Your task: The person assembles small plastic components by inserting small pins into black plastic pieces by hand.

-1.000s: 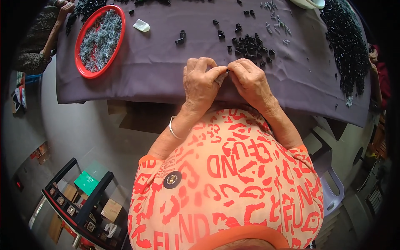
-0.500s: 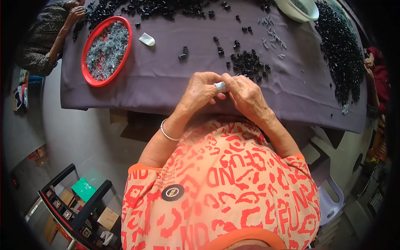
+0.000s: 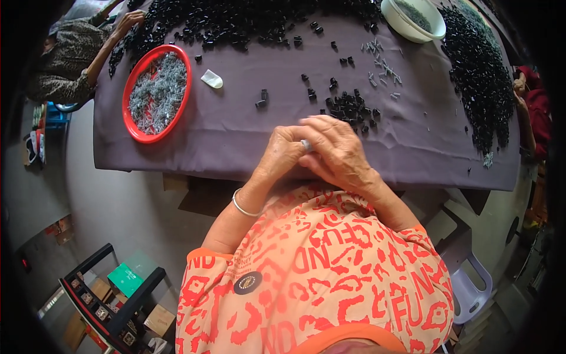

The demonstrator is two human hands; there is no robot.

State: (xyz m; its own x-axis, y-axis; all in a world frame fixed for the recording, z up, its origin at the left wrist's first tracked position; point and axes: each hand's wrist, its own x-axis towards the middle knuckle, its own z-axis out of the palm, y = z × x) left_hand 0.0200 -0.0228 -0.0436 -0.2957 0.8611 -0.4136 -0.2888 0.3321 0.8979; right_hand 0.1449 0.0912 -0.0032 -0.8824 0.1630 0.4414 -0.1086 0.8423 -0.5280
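Both left grip [image 3: 279, 152] and right grip [image 3: 341, 150] touch; clamping cannot be told. Black plastic pieces [image 3: 349, 108] beyond are judged light, stiff, best side-pinched.

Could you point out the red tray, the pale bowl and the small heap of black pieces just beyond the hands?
Red tray [image 3: 148, 138]: head view, near rim.
Pale bowl [image 3: 407, 33]: head view, outer wall.
Small heap of black pieces [image 3: 348, 107]: head view, middle of the heap.
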